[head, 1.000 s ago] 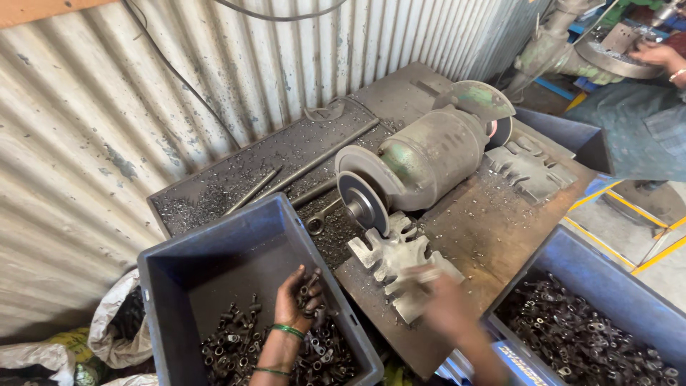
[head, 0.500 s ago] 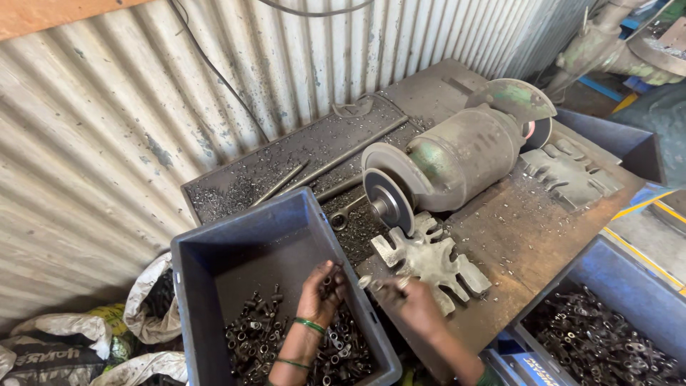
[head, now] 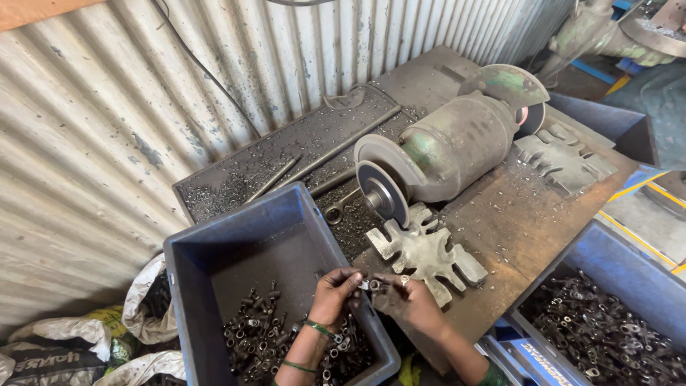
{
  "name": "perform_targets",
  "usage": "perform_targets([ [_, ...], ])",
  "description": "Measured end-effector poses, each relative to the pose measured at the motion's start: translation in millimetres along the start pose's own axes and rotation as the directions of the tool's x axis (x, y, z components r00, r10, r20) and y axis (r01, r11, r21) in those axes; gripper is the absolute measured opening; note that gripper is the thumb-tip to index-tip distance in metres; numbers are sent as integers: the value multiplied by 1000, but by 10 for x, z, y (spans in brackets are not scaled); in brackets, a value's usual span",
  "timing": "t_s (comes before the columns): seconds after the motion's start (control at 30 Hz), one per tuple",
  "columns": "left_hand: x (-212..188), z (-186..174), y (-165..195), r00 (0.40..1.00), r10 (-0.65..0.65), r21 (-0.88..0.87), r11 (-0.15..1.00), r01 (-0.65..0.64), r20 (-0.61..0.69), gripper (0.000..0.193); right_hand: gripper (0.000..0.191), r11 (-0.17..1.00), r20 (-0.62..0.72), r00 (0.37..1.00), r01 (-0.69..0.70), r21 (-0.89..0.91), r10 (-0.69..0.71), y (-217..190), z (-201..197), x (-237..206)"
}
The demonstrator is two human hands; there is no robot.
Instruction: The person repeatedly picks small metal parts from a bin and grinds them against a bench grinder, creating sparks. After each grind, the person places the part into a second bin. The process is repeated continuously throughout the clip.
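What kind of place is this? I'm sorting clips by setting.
Most likely a small metalworking shop. A bench grinder sits on a metal-topped bench strewn with filings, blue bins hold small metal parts, and both hands, left and right, hold one such part.

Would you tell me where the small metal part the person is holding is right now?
The small metal part is pinched between the left hand and right hand, low in the head view, over the near right corner of the blue bin.
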State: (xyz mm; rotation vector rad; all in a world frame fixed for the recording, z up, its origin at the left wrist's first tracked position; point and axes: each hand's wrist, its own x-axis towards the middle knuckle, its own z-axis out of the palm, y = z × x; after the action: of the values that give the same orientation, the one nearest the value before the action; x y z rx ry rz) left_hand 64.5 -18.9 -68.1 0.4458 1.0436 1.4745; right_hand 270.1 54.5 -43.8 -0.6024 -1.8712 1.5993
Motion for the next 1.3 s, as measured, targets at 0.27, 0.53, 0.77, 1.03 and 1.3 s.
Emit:
perform_targets([
  [0.27, -66, 146, 258, 977, -131, -169, 980, 102, -171, 13, 31, 815, -179, 981, -39, -578, -80, 23, -551, 231],
  [0.53, 9, -8, 222, 961, -229, -422, 895, 146, -152, 19, 31, 564, -385, 923, -318, -762, 0, -312, -961, 373],
  [0.77, 63, -63, 134, 951, -267, -482, 861, 162, -156, 17, 26, 539, -324, 923, -169, -825, -207, -171, -973, 495],
  [1.03, 23, -50, 148, 956, -249, -393, 904, 171, -156, 15, 23, 516, -277, 922, -104, -850, -270, -20, -1084, 584],
  [1.3, 56, -55, 70, 960, -243, -416, 894, 165, -140, 19, 21, 517, -370, 911, -230, -824, -184, -69, -1029, 603],
])
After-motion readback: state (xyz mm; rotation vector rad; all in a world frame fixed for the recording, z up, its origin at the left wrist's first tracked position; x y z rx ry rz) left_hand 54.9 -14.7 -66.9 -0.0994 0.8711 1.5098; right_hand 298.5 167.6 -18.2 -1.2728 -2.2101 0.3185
